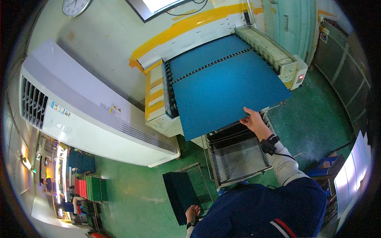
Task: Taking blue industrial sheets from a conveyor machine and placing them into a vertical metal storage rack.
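A large flat blue panel (pixel 230 87) lies on the roller bed of a conveyor machine (pixel 158 91), its near edge jutting out past the rollers. My right hand (pixel 252 121) pinches that near edge, thumb on top and fingers under it. Behind it on the rollers is a second blue panel (pixel 214 51). Lower left, several dark panels (pixel 180 194) stand together in a wire rack (pixel 204 190). My left hand (pixel 193 213) is down at their near edge, fingers curled against a dark panel; the fingertips are partly hidden.
Below the machine's end stands a metal slotted rack (pixel 238 158). A white floor-type air conditioner (pixel 95 107) runs along the left. Red and green panels (pixel 91 187) stand in racks farther left. On the right are a mesh-like grey panel (pixel 341 59) and white sheets (pixel 351 174).
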### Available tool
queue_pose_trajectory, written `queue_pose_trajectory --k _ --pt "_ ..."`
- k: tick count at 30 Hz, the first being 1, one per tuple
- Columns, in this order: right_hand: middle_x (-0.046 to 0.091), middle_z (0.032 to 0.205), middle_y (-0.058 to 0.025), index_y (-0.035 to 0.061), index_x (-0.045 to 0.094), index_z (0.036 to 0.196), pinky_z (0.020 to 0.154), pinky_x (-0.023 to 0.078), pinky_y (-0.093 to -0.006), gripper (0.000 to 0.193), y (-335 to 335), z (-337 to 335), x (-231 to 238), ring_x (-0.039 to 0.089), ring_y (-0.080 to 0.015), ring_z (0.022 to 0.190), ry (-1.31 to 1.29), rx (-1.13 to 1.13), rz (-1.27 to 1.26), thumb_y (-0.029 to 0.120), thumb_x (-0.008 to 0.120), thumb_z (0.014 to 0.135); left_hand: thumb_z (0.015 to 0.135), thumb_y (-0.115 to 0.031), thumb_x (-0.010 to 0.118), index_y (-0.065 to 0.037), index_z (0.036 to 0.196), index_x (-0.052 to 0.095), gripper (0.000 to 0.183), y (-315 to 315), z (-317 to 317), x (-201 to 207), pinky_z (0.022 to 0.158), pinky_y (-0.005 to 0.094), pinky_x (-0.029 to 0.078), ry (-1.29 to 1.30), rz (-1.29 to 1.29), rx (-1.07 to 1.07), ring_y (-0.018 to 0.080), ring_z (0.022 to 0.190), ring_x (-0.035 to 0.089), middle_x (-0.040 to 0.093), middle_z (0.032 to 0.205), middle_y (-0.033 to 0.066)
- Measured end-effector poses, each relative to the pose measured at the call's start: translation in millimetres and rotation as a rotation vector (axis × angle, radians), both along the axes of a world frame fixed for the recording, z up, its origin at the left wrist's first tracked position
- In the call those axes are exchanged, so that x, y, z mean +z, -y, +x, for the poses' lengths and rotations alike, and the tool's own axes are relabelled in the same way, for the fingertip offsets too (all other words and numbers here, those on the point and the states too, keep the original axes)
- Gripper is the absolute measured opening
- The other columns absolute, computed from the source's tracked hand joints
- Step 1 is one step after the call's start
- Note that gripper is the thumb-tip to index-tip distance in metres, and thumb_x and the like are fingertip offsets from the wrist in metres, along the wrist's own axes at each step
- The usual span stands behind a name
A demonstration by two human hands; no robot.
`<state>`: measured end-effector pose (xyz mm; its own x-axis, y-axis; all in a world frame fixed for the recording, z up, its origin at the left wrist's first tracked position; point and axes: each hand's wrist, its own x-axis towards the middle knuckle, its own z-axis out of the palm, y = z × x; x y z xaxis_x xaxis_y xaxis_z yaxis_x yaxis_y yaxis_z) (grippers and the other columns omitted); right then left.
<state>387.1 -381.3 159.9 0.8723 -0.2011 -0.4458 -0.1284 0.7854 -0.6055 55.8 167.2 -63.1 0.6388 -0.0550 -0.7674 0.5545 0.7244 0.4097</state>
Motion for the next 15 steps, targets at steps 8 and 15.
queue_pose_trajectory --k 8,15 --pt "0.049 0.081 -0.0105 -0.0012 0.048 0.101 0.060 0.055 -0.0445 0.036 5.0 10.4 -8.4 0.059 -0.0292 0.063 0.019 -0.022 0.000 0.019 0.070 0.081 0.094 -0.017 0.050 -0.005 0.080 0.055 0.019 1.4 0.8 10.9 0.054 0.0345 0.048 0.093 -0.244 -0.004 0.0256 0.064 0.058 0.057 0.071 0.0088" --pt "0.052 0.084 -0.0115 0.0027 0.052 0.099 0.063 0.054 -0.0425 0.031 4.4 17.7 -10.1 0.058 -0.0270 0.066 -0.007 -0.010 -0.016 0.019 0.070 0.080 0.093 -0.014 0.050 -0.004 0.077 0.052 0.019 0.5 -3.2 9.7 0.053 0.0328 0.042 0.031 -0.142 0.027 0.0231 0.059 0.050 0.052 0.068 0.0074"
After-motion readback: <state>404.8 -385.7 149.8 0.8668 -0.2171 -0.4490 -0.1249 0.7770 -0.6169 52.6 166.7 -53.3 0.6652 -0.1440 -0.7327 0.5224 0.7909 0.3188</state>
